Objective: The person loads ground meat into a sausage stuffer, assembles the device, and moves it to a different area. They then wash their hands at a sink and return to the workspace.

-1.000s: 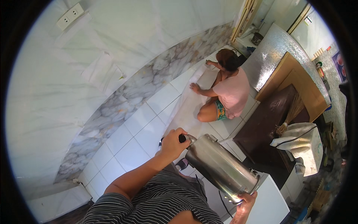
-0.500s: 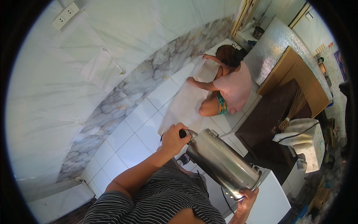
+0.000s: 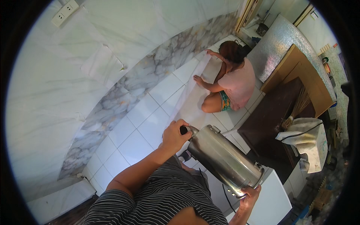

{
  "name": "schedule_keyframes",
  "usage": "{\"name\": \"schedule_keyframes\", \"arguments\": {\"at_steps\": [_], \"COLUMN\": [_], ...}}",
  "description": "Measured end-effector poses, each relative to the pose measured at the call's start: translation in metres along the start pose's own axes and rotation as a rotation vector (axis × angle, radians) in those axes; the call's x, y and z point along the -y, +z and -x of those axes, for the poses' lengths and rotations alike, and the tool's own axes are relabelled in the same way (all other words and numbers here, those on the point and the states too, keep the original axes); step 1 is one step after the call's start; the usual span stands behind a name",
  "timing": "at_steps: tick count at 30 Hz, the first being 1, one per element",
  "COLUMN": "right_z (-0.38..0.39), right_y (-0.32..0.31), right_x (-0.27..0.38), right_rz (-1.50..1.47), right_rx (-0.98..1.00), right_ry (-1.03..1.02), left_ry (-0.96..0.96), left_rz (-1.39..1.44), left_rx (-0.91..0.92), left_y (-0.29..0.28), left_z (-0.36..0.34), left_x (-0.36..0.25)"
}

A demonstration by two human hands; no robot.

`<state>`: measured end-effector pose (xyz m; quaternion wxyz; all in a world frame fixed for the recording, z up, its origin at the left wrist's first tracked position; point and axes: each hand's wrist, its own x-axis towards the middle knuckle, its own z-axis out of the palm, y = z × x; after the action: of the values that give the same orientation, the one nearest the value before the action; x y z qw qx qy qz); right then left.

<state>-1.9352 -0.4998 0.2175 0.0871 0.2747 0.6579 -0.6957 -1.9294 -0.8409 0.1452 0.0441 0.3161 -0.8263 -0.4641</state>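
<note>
A steel cylinder [image 3: 225, 161] lies tilted across the front of the person's body, its upper end toward the left hand [image 3: 175, 137] and its lower end at the right hand [image 3: 251, 197]. The left hand is closed around the black handle [image 3: 183, 130] at the upper end. The right hand grips the rim at the lower end, its fingers bent against the metal; how far they reach underneath I cannot tell.

Below the cylinder are the striped shirt [image 3: 157, 198] and, to the right, a white panel [image 3: 268, 198]. Beyond, a co-worker [image 3: 236, 75] in a pink top sits on the tiles [image 3: 148, 127], both hands on a pale sheet [image 3: 191, 107] spread along the floor. To the right stand a dark brown cabinet [image 3: 257, 131] with a broom [image 3: 296, 110] on it, a draped white cloth [image 3: 300, 135], cardboard [image 3: 307, 84] and a curved silvery sheet [image 3: 279, 45]. On the left, a marbled band [image 3: 142, 84] runs along the wall [image 3: 75, 63], with an outlet [image 3: 65, 13] high up.
</note>
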Motion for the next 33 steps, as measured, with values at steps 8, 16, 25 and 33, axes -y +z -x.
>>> {"name": "schedule_keyframes", "arguments": {"at_steps": [8, 16, 25, 33], "right_z": [-0.008, -0.007, -0.007, -0.011], "right_y": [-0.018, -0.023, -0.028, -0.039], "right_x": [-0.01, -0.006, 0.0, -0.01], "right_rz": [-0.033, -0.062, -0.054, -0.086], "right_rx": [0.009, 0.026, 0.032, -0.015], "right_ry": [0.016, 0.029, 0.024, -0.009], "left_ry": [-0.005, -0.016, 0.008, 0.078], "left_rz": [-0.007, -0.008, -0.014, -0.012], "left_rx": [0.013, 0.025, 0.02, -0.012], "left_y": [0.003, 0.009, 0.015, 0.022], "left_z": [0.009, 0.016, 0.018, 0.022], "left_x": [-0.001, -0.008, -0.01, -0.004]}}
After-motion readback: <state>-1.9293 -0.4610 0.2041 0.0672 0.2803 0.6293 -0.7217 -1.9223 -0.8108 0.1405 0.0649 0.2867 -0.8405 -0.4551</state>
